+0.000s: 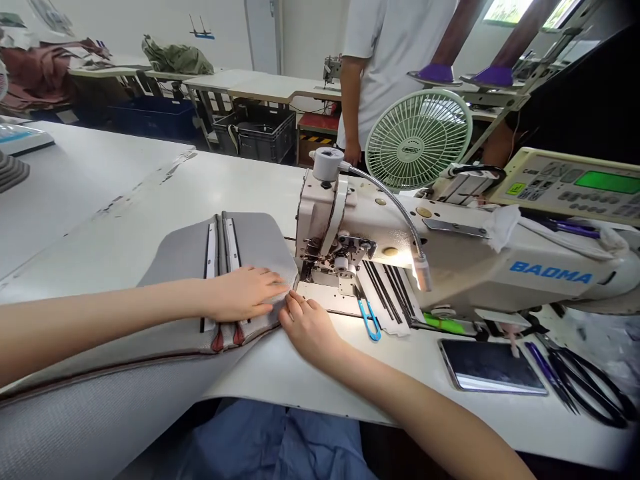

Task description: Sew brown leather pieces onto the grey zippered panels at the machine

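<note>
Grey fabric panel with brown piping [257, 243], centre-left of frame: we judge it light, soft, best held along its edge. Our left hand [245, 295] lies flat on it; our right hand [311, 328] touches its edge, grip unclear.

White table [240, 180], grey fabric [260, 247], 1 phone [490, 367]

Two bare hands [245, 293] in play | one grey fabric piece [260, 240], two white strips [211, 252], two red tabs [217, 340] | one sewing machine [380, 223], one green fan [413, 150], one control panel [565, 183]! | one phone [493, 367], one blue snips [363, 316], one pair of black scissors [556, 353] | one grey crate [273, 148], one white-shirted co-worker [400, 67]!
</note>
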The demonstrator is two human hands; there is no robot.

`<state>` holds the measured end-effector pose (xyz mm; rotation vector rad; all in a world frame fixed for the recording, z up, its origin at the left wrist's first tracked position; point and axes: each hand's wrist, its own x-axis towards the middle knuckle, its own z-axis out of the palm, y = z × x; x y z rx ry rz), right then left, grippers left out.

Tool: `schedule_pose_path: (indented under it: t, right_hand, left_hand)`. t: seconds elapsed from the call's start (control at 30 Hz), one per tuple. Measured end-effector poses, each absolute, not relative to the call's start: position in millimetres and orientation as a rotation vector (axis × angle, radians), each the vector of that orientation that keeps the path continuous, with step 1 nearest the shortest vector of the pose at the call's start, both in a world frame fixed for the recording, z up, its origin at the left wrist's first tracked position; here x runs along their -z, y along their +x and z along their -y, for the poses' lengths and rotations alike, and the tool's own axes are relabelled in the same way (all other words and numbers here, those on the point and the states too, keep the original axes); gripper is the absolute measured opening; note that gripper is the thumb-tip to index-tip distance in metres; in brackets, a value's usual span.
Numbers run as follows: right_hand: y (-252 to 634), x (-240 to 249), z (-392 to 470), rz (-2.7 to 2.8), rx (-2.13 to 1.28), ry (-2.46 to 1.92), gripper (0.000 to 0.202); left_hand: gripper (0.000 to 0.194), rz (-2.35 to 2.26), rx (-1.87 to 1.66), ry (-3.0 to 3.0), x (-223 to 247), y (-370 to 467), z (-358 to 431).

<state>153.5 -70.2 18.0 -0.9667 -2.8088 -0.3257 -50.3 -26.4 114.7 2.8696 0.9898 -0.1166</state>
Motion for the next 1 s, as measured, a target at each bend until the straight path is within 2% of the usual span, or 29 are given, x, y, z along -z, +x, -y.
schedule_pose_path:
  t: [0.13,0.27,1.0]
  right_hand:
    - [161,-13,67,2.758,0.390,-0.962,0.020]
    - [166,-13,61,2.770,0.400,-0.942,0.019]
    - [187,-19,47,2.814,0.170,-1.061,0.021]
  left_hand:
    - [0.045,-0.961,0.186,2.794,-82,-35,14]
    - [0.055,-0.970,0.192,2.729,-79,-38,7]
    - [0.057,-1.069,0.206,2.708,-79,-14,-5]
